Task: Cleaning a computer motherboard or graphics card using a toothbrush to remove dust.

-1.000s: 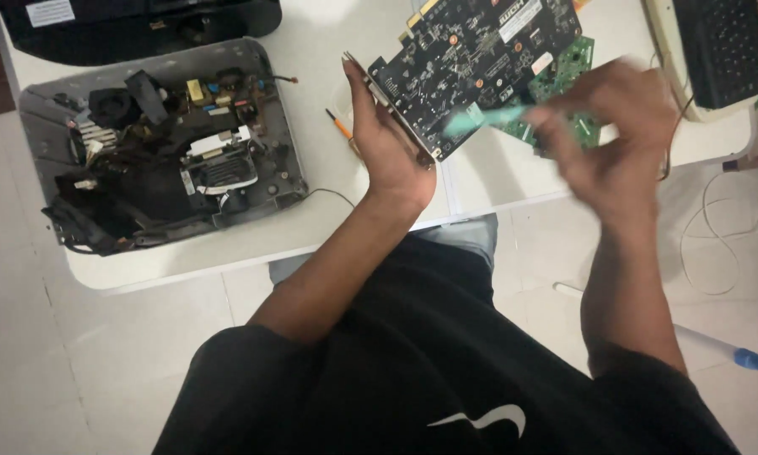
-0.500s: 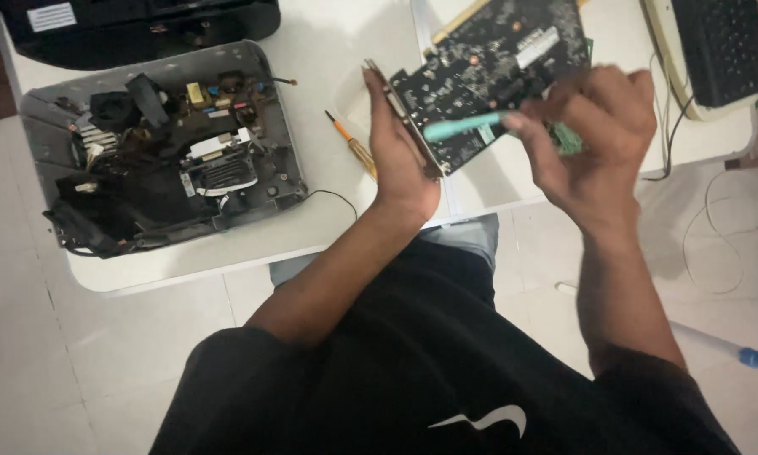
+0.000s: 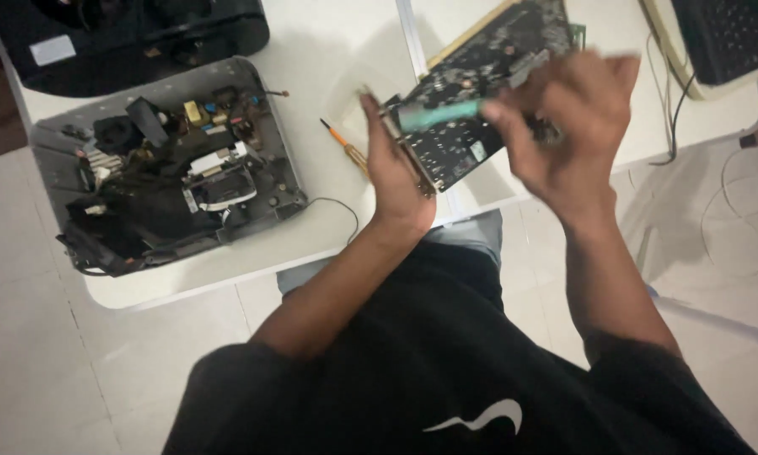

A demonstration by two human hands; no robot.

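Head view: the left hand (image 3: 396, 181) clamps the bracket end of a dark circuit board (image 3: 471, 101) above the white table's (image 3: 328, 50) near edge. The right hand (image 3: 564, 126) grips a teal-handled tool (image 3: 438, 114) against it. Stiff, light, fragile; best held by its edges.

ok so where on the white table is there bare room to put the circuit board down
The widest bare patch of white table lies between the opened grey device and the circuit board, above the orange-handled screwdriver. A narrower strip runs along the front edge below the device. The left side is crowded by the device and a black case; the far right by a keyboard and cables.
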